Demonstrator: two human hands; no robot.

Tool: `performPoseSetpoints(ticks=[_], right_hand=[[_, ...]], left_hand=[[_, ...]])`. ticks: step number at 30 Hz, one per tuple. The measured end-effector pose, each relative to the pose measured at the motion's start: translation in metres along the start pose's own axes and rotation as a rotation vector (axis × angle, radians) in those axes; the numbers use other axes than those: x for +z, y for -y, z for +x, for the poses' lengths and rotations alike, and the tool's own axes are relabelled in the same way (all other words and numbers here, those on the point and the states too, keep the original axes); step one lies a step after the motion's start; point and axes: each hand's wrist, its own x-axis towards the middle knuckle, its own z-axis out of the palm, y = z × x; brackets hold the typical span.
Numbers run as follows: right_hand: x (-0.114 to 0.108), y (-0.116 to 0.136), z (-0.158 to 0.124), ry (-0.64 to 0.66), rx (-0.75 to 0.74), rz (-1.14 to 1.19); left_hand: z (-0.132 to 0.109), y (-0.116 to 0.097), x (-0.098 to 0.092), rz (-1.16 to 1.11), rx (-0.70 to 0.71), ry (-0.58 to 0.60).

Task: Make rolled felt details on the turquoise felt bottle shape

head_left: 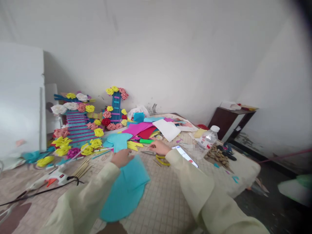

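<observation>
- The left hand (123,158) lies over the upper end of a blue piece (123,198), which spreads from under it toward the body; whether its fingers grip the material cannot be told.
- The right hand (161,148) is apart from the left, thumb and fingertips drawn together; whether anything small is pinched there is too blurred to tell.
- Done, it seems: the blue piece has a rounded near edge, as if already shaped, and beyond the left hand two frames, a large frame (79,125) and a narrow frame (116,105), bear flowers and look largely complete.
- Left, as a judgement: the blue piece lies loose, joined to neither frame, and sheets beyond the hands, a magenta sheet (136,129) and a white sheet (167,130) among them, look unused.
- Counted near the right hand: one phone (184,156) just right of it, one bottle (208,140) farther right, one green item (146,141) just beyond its fingertips, and one yellow-handled tool (162,161), perhaps scissors, just below it.
- Counted left of the left hand: one glue gun (56,177) and one bundle of sticks (82,168), overlapping too much to number.
- Flowers crowd both frames; an exact count is unsafe.
</observation>
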Motion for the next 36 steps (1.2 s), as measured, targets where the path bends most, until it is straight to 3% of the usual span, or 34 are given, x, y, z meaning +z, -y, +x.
performPoseSetpoints(ticks=[5,11,17,22,29,36], right_hand=[[0.027,0.022,-0.023,0.03,-0.032,0.165],[0.06,0.047,-0.022,-0.062,0.044,0.267],[0.056,0.026,-0.04,-0.267,0.243,0.18],[0.061,0.011,-0.065,-0.326,0.311,0.078],[0.07,0.022,-0.067,-0.427,0.202,0.211],[0.043,0.056,-0.036,-0.273,-0.122,0.559]], left_hand=[[-0.044,0.011,0.019,-0.04,0.011,-0.092],[-0.055,0.016,0.033,-0.197,0.031,-0.201],[-0.058,0.028,0.042,-0.361,0.055,-0.34],[-0.063,0.041,0.048,-0.48,0.059,-0.442],[-0.068,0.047,0.042,-0.622,0.058,-0.467],[-0.071,0.046,0.034,-0.758,0.088,-0.38]])
